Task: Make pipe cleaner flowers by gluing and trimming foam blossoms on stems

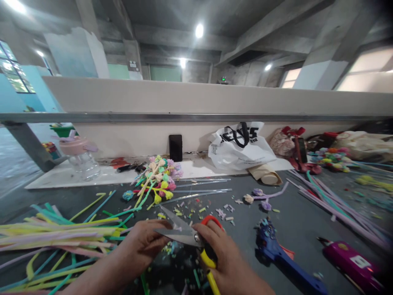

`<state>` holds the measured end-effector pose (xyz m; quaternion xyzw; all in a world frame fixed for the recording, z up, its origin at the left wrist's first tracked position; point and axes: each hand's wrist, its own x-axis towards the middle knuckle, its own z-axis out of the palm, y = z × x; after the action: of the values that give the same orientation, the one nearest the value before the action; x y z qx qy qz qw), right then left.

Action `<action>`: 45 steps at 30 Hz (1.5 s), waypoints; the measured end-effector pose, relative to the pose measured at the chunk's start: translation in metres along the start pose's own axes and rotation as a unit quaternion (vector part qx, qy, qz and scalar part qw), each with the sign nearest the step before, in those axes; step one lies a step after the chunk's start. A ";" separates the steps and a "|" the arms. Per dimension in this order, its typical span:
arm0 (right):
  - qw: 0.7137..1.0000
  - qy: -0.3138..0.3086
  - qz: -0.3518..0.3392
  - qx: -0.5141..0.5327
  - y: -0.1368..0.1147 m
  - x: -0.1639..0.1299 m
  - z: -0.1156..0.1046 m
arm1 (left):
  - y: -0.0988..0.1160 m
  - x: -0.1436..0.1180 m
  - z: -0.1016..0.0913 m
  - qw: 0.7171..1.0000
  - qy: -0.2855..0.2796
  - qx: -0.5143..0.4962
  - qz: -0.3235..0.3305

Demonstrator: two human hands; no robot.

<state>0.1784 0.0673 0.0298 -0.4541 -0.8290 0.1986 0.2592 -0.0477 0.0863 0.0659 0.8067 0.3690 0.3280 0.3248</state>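
Looking down through the head camera, we see our right hand (225,256) gripping the scissors (192,235) by their red and yellow handles, the fingers curled through and around the loops, the blades spread open and pointing toward 10 o'clock. Our left hand (144,243) sits at 9 o'clock of the blades, its fingertips pinched together right at the lower blade; what they pinch is too small to tell. The scissors hang low in the middle of the view, just above the table (294,213), a dark grey surface littered with short coloured snippets (190,211).

At 9 o'clock lies a loose heap of long pipe cleaners (58,237) in yellow, pink and teal. At 12 o'clock, beyond the snippets, rests a bunch of small pastel flowers (159,174) on stems. At 3 o'clock lie a blue glue gun (282,256) and, further out, a purple one (353,262). More long stems (334,205) fan out at 2 o'clock.

Along the far edge runs a low white wall (196,100) with a black phone (175,147) leaning on it and a white bag (241,145) beside that. Above, we see bare concrete beams and ceiling lamps (199,30).
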 end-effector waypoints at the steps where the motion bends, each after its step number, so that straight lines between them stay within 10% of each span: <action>1: 1.000 -0.002 0.001 0.000 0.000 0.000 0.000 | -0.001 0.000 0.000 1.000 0.004 0.000 0.000; 13: 0.994 0.042 -0.030 0.099 -0.003 0.000 -0.003 | -0.008 -0.001 0.003 0.987 0.013 -0.130 -0.093; 17: 0.984 0.114 0.002 0.140 -0.003 0.005 -0.001 | -0.011 -0.005 0.009 0.894 0.010 -0.387 -0.227; 26: 0.982 0.132 0.017 0.131 -0.002 0.004 -0.003 | -0.002 -0.007 0.025 0.762 -0.030 -0.606 -0.224; 45: 0.993 0.068 0.021 -0.094 -0.004 0.000 -0.005 | 0.000 -0.014 0.037 0.746 -0.019 -0.608 -0.270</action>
<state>0.1784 0.0656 0.0360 -0.5064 -0.8146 0.0936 0.2669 -0.0268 0.0644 0.0408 0.3106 0.2875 0.3660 0.8288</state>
